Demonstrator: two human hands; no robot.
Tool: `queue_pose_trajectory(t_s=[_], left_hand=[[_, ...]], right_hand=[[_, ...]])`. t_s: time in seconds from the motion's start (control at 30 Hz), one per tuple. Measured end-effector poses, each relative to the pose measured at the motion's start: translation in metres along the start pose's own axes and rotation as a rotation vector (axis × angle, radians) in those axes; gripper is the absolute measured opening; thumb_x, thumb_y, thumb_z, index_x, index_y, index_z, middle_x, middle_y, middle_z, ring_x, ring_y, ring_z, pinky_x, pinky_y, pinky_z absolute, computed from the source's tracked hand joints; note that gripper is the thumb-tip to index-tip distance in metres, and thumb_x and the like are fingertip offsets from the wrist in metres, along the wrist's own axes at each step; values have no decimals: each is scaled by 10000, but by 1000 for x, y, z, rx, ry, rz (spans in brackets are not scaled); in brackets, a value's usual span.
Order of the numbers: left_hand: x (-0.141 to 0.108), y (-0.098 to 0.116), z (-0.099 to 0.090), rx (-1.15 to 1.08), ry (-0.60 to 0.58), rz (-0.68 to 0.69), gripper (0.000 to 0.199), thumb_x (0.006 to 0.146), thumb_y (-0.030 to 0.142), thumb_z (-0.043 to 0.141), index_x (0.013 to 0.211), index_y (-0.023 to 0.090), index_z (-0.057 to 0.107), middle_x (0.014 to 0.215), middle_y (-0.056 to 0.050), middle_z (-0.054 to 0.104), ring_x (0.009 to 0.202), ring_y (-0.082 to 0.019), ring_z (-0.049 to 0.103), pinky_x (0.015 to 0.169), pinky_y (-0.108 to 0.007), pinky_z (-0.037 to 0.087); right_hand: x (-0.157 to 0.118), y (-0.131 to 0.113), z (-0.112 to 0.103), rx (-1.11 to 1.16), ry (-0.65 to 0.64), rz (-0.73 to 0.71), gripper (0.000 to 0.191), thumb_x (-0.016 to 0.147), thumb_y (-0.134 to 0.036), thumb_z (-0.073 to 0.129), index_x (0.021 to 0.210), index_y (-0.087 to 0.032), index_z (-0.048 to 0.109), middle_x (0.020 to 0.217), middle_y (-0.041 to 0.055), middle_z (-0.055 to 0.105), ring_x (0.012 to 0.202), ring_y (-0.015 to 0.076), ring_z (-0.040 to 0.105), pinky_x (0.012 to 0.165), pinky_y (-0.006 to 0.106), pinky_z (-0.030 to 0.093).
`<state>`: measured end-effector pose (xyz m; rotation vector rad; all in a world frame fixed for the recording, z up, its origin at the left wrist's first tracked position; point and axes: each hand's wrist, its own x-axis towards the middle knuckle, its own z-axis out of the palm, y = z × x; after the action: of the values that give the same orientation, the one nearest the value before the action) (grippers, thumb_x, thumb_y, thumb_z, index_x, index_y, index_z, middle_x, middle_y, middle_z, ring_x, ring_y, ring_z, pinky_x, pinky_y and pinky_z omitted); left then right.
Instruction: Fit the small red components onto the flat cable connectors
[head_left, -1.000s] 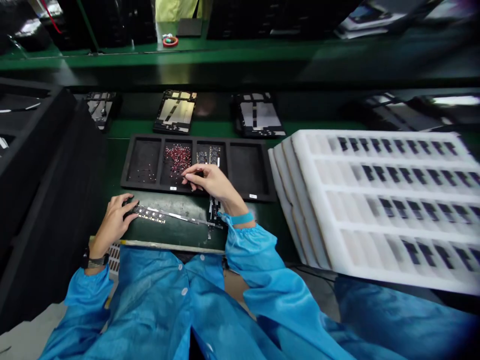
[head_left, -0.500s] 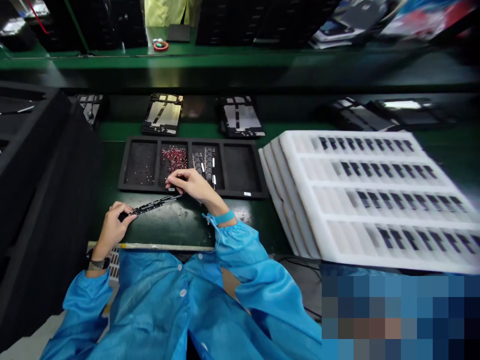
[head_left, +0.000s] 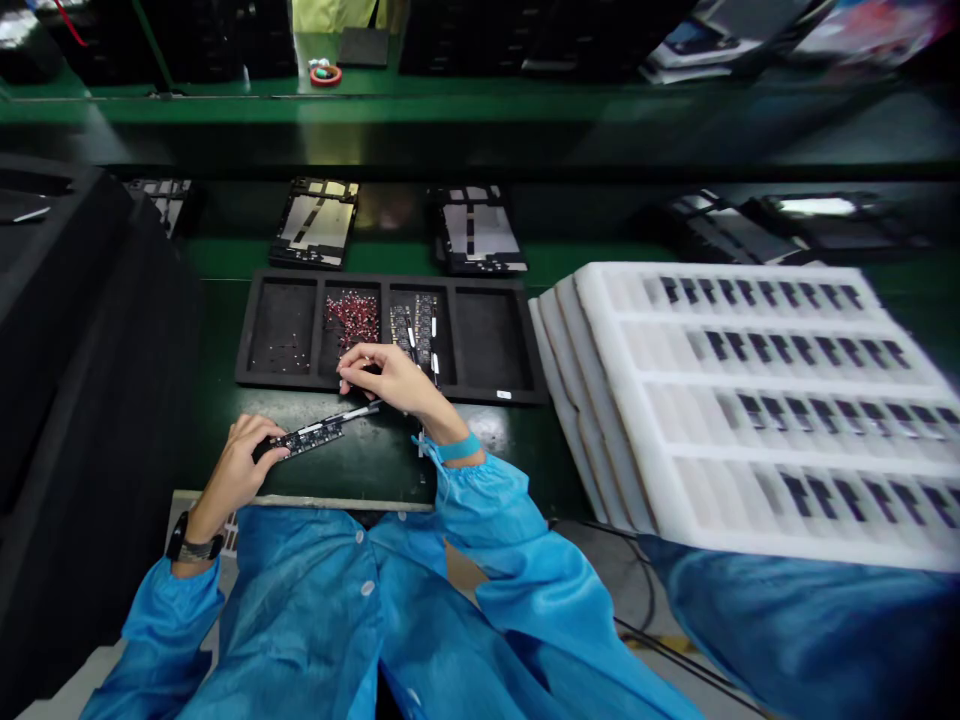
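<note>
Green workbench [head_left: 585, 258] here, with a black compartment tray [head_left: 390, 283] up front and stacked white foam trays [head_left: 622, 400] off to the right. Left hand [head_left: 236, 470] grips the end of a narrow circuit board strip [head_left: 304, 437], which sits just below the tray over a dark mat [head_left: 360, 465]. Right hand [head_left: 390, 385] has its fingers [head_left: 346, 378] pinched narrow near the tray's edge, close to the red parts [head_left: 351, 318], but can't tell if they're holding anything.
</note>
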<state>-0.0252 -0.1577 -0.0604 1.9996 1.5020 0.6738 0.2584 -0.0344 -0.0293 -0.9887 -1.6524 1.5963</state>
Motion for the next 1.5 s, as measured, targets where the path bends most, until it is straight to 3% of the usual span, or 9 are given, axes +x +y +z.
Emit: queue_pose_trajectory(t_s=[0.4,0.6,0.73,0.87,1.03,1.17,1.27,1.37,1.5], left_hand=[[-15,9,13,70,-8,-19,10,1017,224,596,1022,217,603,993,-58,626,931,-258,604,858,-381,506],[-20,14,18,-75,60,-48,199,1012,198,619,1209,222,634,1062,-68,663,1021,-251,637,956,-387,533],[-22,18,18,-131,54,-51,188,1020,183,614,1205,210,629,1132,-82,688,1109,-260,622,1038,-417,501],[-27,24,23,-108,56,-82,258,996,149,629,1247,207,617,1166,-93,684,1162,-282,589,1085,-461,468],[-26,27,31,-65,52,-167,299,943,101,649,1215,216,607,1208,-104,646,1195,-294,557,1085,-482,461],[-20,32,33,-2,34,-277,215,922,89,668,1090,196,588,1137,-107,632,1128,-296,545,1041,-462,455],[-17,37,34,2,23,-336,243,903,66,675,1089,191,583,1159,-119,626,1123,-300,543,1043,-457,443],[-15,36,35,-56,40,-333,339,898,64,692,1192,194,588,1217,-120,631,1180,-298,544,1073,-451,434],[-14,31,35,-119,45,-347,380,895,91,735,1244,182,613,1251,-117,654,1211,-291,542,1094,-443,419]], right_hand=[[-1,-3,0,-37,26,-3,348,898,-520,716,883,-174,682,746,57,760,575,132,561,551,267,428],[-7,-14,0,7,70,26,440,856,-622,766,895,-195,670,768,59,752,631,159,609,604,296,481],[0,-49,1,34,121,-31,420,851,-621,798,920,-230,662,689,8,641,587,162,579,523,288,411],[15,-124,22,-157,55,-206,333,908,-589,764,927,-260,718,617,5,560,526,171,504,504,332,384],[97,-210,81,-479,-55,-633,216,936,-427,774,919,-212,764,852,52,660,830,220,640,724,354,499],[206,-237,142,-820,-210,-836,301,933,-310,771,1181,-142,759,1002,55,680,990,243,652,885,382,501],[262,-247,181,-1141,-218,-816,370,926,-211,733,1293,-163,743,1124,103,727,1064,289,670,904,389,498],[283,-252,206,-1371,-201,-767,421,911,-130,688,1327,-166,744,1238,153,741,1123,328,684,902,396,493],[279,-249,215,-1536,-214,-846,327,997,-145,535,1220,-114,773,1277,212,728,1091,339,704,853,402,479]])
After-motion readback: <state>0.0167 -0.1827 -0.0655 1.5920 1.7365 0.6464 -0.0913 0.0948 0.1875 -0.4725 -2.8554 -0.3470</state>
